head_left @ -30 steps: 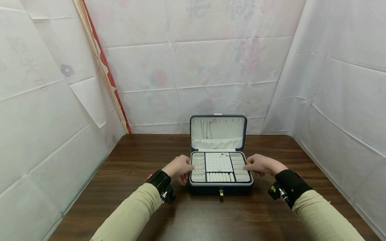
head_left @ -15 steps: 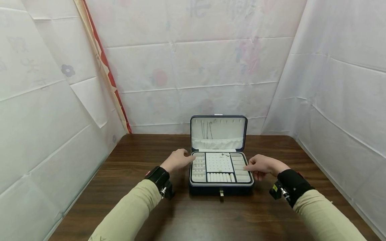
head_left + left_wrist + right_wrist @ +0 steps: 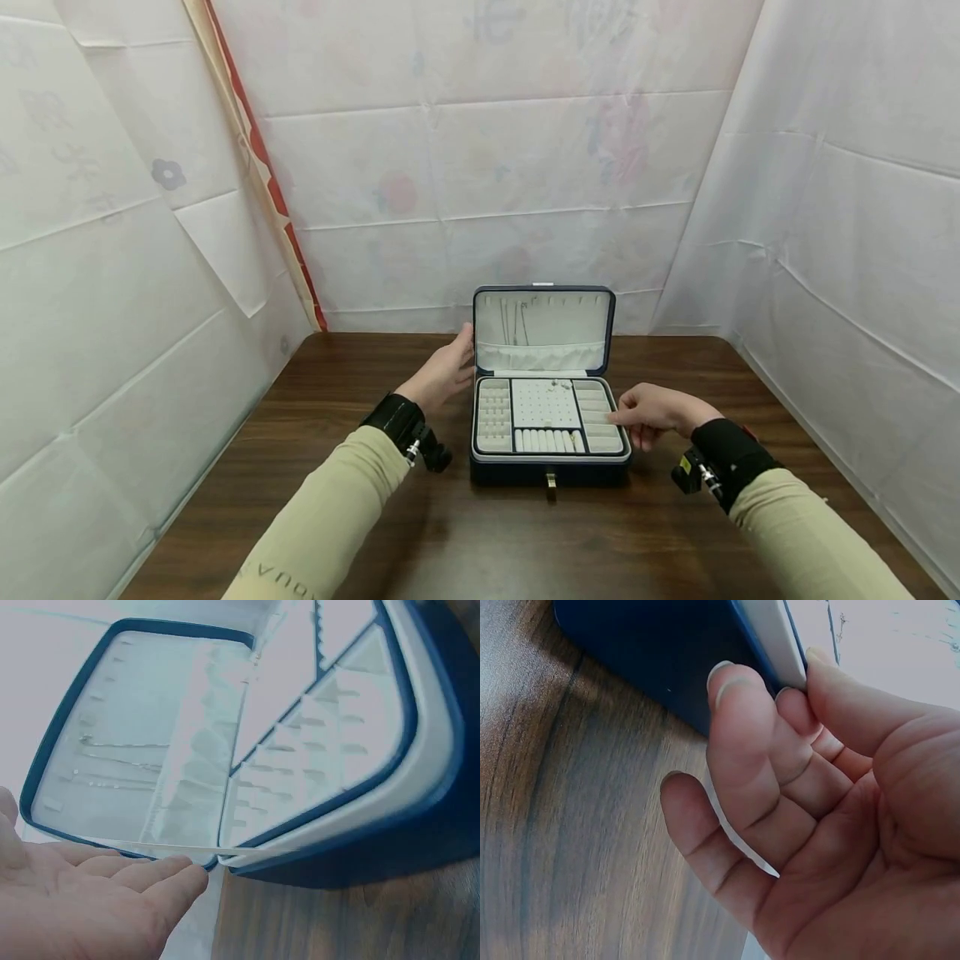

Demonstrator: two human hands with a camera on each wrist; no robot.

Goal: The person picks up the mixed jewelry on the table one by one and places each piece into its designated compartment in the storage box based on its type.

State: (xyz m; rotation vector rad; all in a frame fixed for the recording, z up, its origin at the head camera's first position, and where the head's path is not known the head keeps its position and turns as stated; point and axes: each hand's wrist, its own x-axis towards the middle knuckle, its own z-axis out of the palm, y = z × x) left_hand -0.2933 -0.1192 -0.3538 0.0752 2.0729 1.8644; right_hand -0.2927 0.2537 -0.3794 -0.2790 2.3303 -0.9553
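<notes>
A navy jewelry box (image 3: 513, 473) stands on the table with its lid (image 3: 562, 321) raised and leaning back. Thin chain necklaces hang inside the lid. White compartments, a dotted earring board (image 3: 536, 408) and a row of ring rolls (image 3: 542, 442) fill the tray. My left hand (image 3: 441, 373) is at the lid's left side, fingers extended; in the left wrist view its fingertips overlap the lid's lower edge near the hinge. My right hand (image 3: 658, 408) pinches the box's right rim, thumb (image 3: 847, 697) over the top and fingers outside the wall.
A brown wooden table (image 3: 360, 367) bears the box. White sheeting (image 3: 480, 167) rises behind it and on both sides, with a red-edged strip (image 3: 255, 142) at the back left. A brass clasp (image 3: 551, 482) hangs at the box's front.
My left hand has gone from the box's left rim back and up to the raised lid's left side, its fingers straightening. The right hand has stayed on the right rim.
</notes>
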